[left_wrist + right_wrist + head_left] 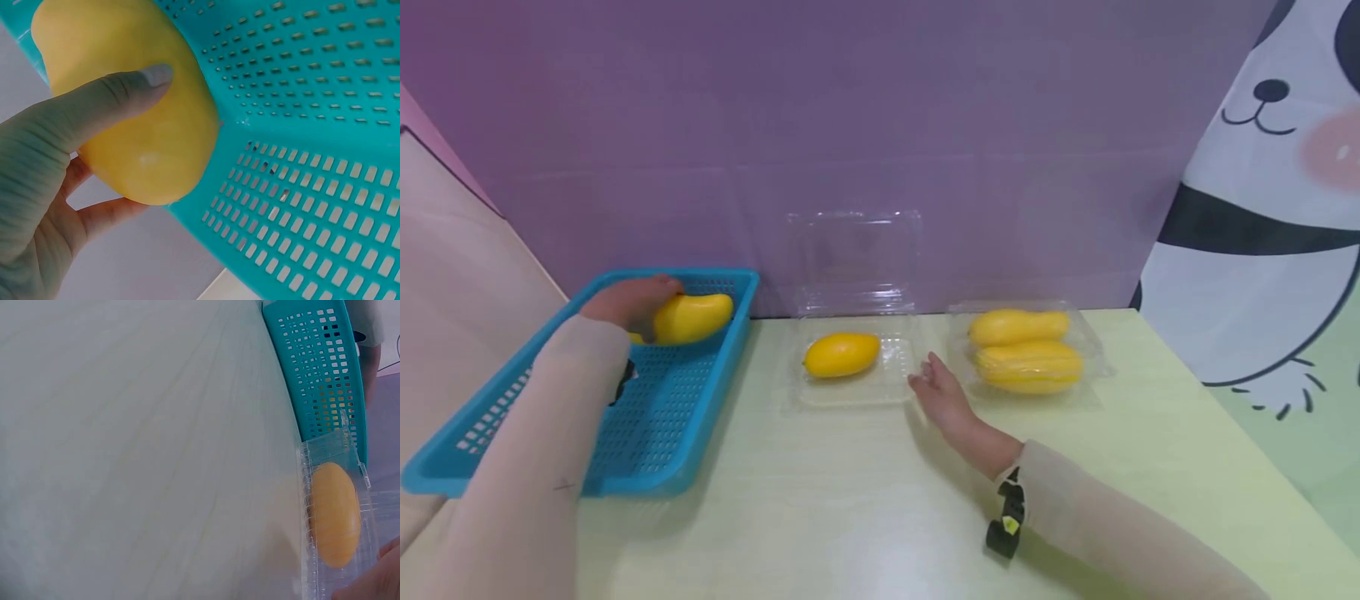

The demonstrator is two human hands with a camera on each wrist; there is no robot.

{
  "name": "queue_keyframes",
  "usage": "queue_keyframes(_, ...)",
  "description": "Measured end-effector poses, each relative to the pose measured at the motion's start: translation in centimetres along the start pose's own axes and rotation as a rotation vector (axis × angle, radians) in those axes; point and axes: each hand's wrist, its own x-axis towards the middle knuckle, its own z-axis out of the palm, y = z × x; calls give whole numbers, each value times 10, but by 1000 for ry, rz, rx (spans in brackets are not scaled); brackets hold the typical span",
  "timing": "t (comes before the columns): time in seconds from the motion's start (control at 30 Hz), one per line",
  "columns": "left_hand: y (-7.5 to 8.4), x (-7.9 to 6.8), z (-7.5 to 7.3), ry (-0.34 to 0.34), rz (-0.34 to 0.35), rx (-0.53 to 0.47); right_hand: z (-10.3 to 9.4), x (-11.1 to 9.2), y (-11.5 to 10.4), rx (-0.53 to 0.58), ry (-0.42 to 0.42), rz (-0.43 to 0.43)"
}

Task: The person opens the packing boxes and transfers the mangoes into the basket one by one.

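My left hand (pixel 636 304) grips a smooth, elongated yellow fruit (pixel 694 319) above the far end of the blue basket (pixel 700 433). In the left wrist view, the thumb lies across the fruit (pixel 147 144), with fingers round its other side. A yellow mango (pixel 841 355) lies in the middle clear plastic clamshell box (pixel 895 392), whose lid (pixel 857 254) stands up behind. My right hand (pixel 946 402) is at this box's right edge, fingers loosely bent and holding nothing; whether they touch the rim, I cannot tell. In the right wrist view only part of that hand (pixel 375 578) shows.
Right of my right hand, another clear plastic box (pixel 1090 342) holds a smooth yellow fruit (pixel 1018 327) and a ridged yellow one (pixel 1030 367). A purple wall (pixel 1000 167) rises behind the pale table (pixel 790 508). A panda picture (pixel 1247 292) is at the right.
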Motion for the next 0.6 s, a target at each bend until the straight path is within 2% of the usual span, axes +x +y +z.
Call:
queue_keyframes(0.17, 5, 4, 4, -22, -8, 8, 1, -1, -2, 15, 0, -3)
queue_keyframes(0.43, 7, 11, 18, -84, -15, -13, 0, -3, -1, 20, -8, -7)
queue_keyframes(0.6, 7, 12, 21, -94, -33, -14, 0, -4, -2, 28, -14, -4)
